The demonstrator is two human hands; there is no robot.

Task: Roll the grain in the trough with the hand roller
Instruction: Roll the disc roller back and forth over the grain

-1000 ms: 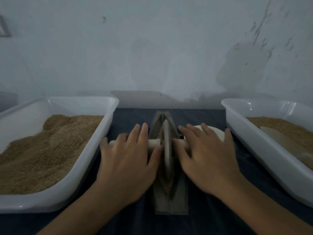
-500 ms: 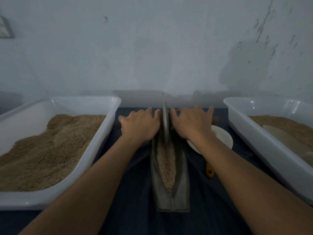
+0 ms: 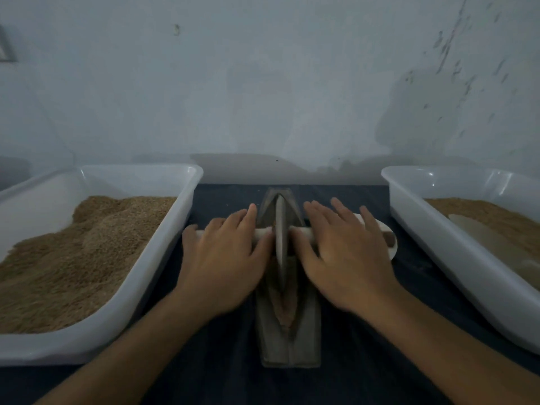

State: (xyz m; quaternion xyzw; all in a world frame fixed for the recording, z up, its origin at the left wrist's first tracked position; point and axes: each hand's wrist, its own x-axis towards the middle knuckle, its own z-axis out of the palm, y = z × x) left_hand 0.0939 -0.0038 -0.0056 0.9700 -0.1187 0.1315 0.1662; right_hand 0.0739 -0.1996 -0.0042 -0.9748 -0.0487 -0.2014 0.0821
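- Two hands press flat on the hand roller's (image 3: 281, 238) axle: left hand (image 3: 225, 258) on the left side of the disc, right hand (image 3: 347, 255) on the right, fingers straight and spread, not curled round it.
- Its disc stands upright in the grey trough (image 3: 287, 343) on the dark counter (image 3: 365, 361).
- Grain (image 3: 285, 314) lies in the trough's groove, nearer than the disc.
- White tubs flank it, left tub (image 3: 163, 258) and right tub (image 3: 432, 244), both holding grain.

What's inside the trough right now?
The roller wheel stands in the trough, with brown grain piled along the near stretch. Grain under the wheel and between the hands is hidden.
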